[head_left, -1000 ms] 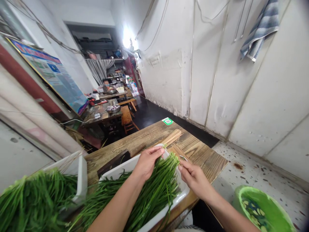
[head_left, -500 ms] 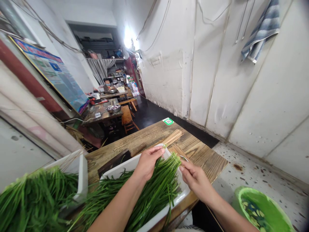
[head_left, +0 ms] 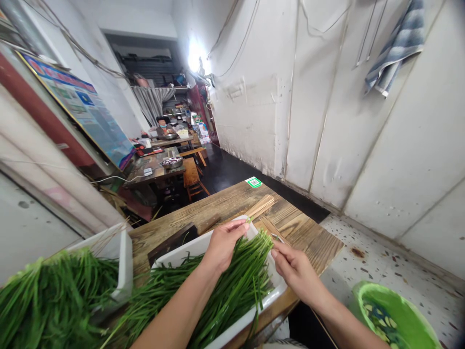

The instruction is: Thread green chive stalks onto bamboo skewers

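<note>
My left hand [head_left: 225, 242] pinches the pale end of a green chive stalk [head_left: 248, 220] between thumb and fingertips, above the far rim of a white tray [head_left: 254, 310]. Long green chives [head_left: 232, 286] fill that tray, their pale ends pointing to the far right. At those ends, my right hand [head_left: 290, 264] is closed, with its fingertips against the bunch. A thin bamboo skewer [head_left: 324, 329] shows below the right forearm and appears to run up into this hand; the grip itself is mostly hidden by the fingers.
More chives [head_left: 61, 291] overhang a second white tray [head_left: 125, 261] at left, with thin sticks above them. A cleaver [head_left: 172, 245] and a skewer bundle [head_left: 263, 206] lie on the wooden table [head_left: 305, 232]. A green bucket [head_left: 410, 315] stands lower right. A person [head_left: 164, 127] sits far back.
The view has shifted very slightly. Both hands keep nearly the same place and grip. In the background, the seated person's head shows more plainly.
</note>
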A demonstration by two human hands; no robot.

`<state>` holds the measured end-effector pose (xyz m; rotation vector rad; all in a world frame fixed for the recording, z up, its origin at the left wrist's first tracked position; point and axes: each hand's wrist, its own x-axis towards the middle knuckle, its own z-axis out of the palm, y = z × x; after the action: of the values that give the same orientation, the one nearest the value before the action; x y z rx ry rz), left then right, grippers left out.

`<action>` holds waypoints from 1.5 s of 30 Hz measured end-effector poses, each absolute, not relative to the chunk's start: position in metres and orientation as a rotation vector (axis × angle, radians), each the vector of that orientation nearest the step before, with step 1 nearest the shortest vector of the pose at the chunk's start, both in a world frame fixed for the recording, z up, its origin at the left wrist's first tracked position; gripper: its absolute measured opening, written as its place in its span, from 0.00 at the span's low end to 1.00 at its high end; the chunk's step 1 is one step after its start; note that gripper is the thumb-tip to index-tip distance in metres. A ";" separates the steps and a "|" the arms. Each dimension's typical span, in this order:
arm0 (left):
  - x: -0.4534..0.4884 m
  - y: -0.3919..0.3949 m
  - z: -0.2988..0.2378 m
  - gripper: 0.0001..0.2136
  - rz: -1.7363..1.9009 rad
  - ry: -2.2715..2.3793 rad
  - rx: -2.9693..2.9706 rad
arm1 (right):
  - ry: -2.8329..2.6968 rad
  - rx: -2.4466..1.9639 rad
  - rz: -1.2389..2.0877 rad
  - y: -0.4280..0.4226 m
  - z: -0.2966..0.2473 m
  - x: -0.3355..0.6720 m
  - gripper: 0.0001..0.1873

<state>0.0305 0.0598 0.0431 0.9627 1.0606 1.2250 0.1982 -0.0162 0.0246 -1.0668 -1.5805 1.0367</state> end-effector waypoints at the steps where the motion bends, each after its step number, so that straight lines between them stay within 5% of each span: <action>1: 0.030 0.060 0.043 0.16 1.229 1.064 0.969 | -1.583 -1.069 1.038 -0.016 0.025 0.198 0.19; 16: 0.036 0.049 0.046 0.08 1.277 1.177 1.326 | -1.558 -1.117 1.007 -0.010 0.022 0.194 0.20; 28: 0.027 0.062 0.036 0.17 1.281 1.150 1.130 | -1.601 -1.118 0.979 -0.009 0.015 0.199 0.18; 45: 0.035 0.053 0.044 0.08 1.235 1.049 1.112 | -1.611 -1.127 0.984 -0.012 0.019 0.200 0.18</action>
<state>0.0348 0.0533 0.0438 1.1117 1.0495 1.2346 0.2003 -0.0116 0.0189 -1.1270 -1.6113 0.9837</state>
